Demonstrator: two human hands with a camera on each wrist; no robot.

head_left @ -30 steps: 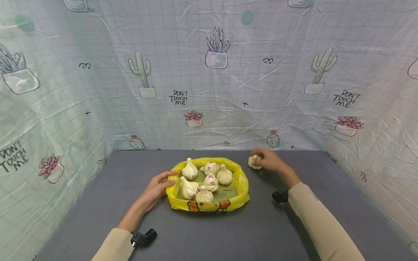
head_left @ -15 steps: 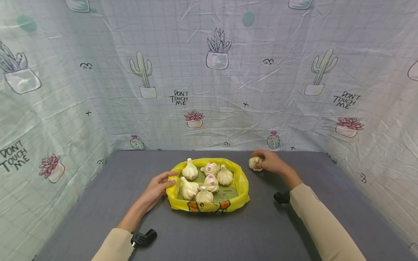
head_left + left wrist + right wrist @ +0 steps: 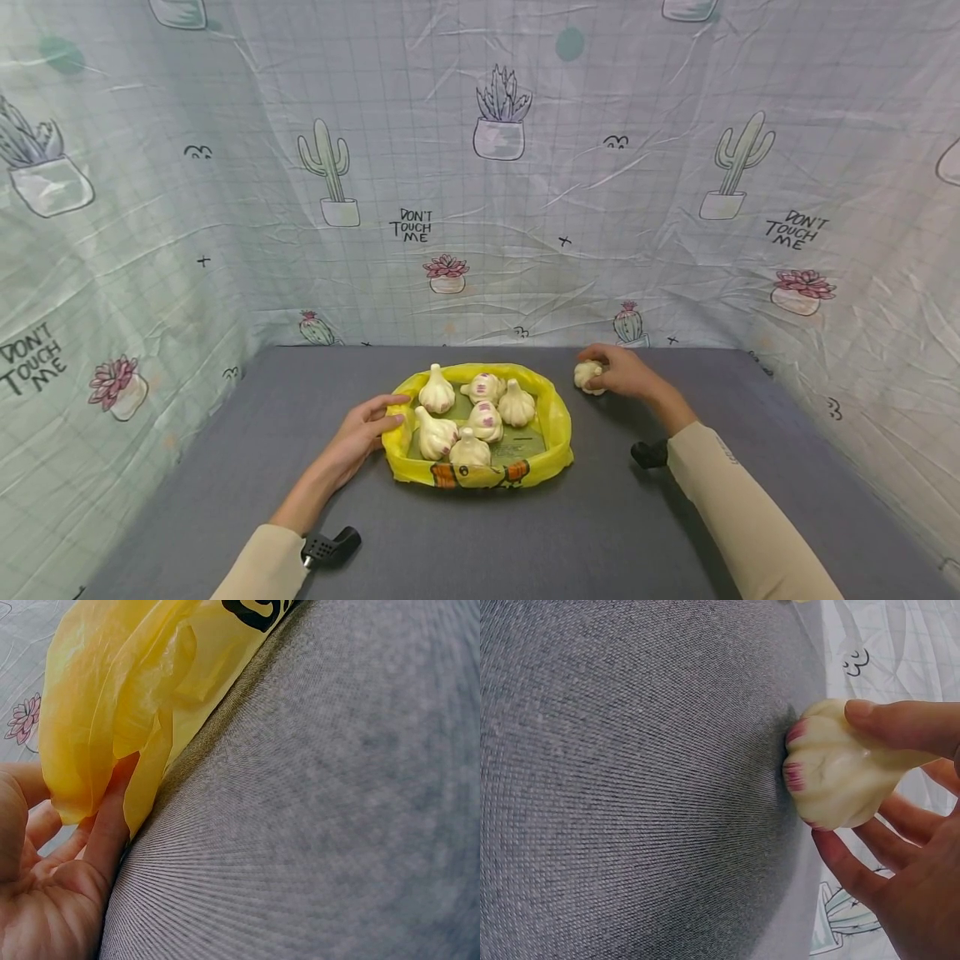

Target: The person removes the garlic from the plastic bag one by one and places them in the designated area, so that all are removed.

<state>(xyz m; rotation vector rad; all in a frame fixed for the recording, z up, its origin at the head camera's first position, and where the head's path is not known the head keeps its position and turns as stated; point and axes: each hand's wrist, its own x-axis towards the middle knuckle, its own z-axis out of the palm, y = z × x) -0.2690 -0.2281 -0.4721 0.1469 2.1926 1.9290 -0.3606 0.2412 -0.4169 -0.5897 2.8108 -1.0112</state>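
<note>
A yellow plastic bag (image 3: 557,429) with its top folded down stands open on the table, several garlic bulbs (image 3: 470,448) inside it. At its left side my left hand (image 3: 365,429) pinches the rim; in the left wrist view, fingers go in behind the yellow plastic (image 3: 82,712) and partly vanish. To the right of the bag and farther back, my right hand (image 3: 628,372) holds a single garlic bulb (image 3: 587,377). The right wrist view has this pale bulb (image 3: 832,769) with pink streaks between thumb and fingers, its base at the grey cloth.
A dark grey table (image 3: 510,542) spreads beneath everything. Around it at the back and sides hangs a pale curtain (image 3: 360,275) printed with cacti. Dark wrist devices (image 3: 330,547) stick out from both forearms.
My right hand has shifted slightly to the right together with the garlic bulb. My left hand and the bag have stayed put.
</note>
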